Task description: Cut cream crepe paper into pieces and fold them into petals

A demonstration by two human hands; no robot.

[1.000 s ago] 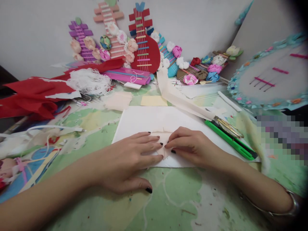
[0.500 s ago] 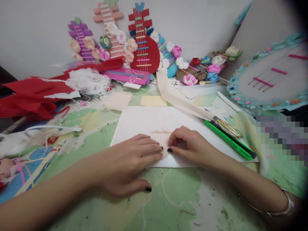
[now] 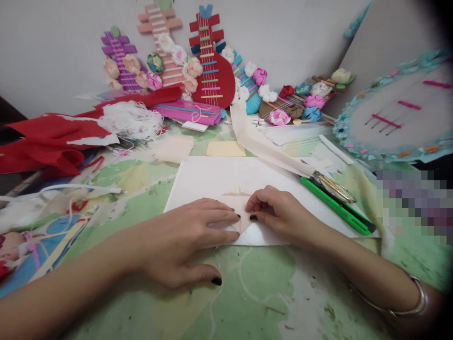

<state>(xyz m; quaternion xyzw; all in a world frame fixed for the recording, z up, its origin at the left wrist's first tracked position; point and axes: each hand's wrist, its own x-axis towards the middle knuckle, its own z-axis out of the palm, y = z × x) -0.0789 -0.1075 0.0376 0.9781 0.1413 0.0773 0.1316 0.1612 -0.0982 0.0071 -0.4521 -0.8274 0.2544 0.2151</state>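
Note:
A small pale peach piece of crepe-like paper [image 3: 233,204], creased with folds at its top and bottom, lies on a white sheet [image 3: 208,174]. My left hand [image 3: 191,229] rests flat over the paper's left part, fingers stretched and thumb apart on the table. At the paper's right edge, the fingers of my right hand [image 3: 274,210] are curled in and pinch it between thumb and forefinger. The exact grip is partly hidden behind the fingers. A green box cutter [image 3: 339,208] lies on the sheet's right side, with gold-handled scissors [image 3: 334,185] beside it.
A long cream strip [image 3: 262,148] runs back from the scissors. Behind stand several lute-shaped crafts, including a red one [image 3: 222,78]. White thread [image 3: 130,120] and red cloth [image 3: 42,137] pile up at the left. A flower-edged round panel [image 3: 392,104] leans at right.
My left hand has shifted slightly, fingers a little more spread. My right thumb has moved a little to the right, and more of the peach paper shows between the hands.

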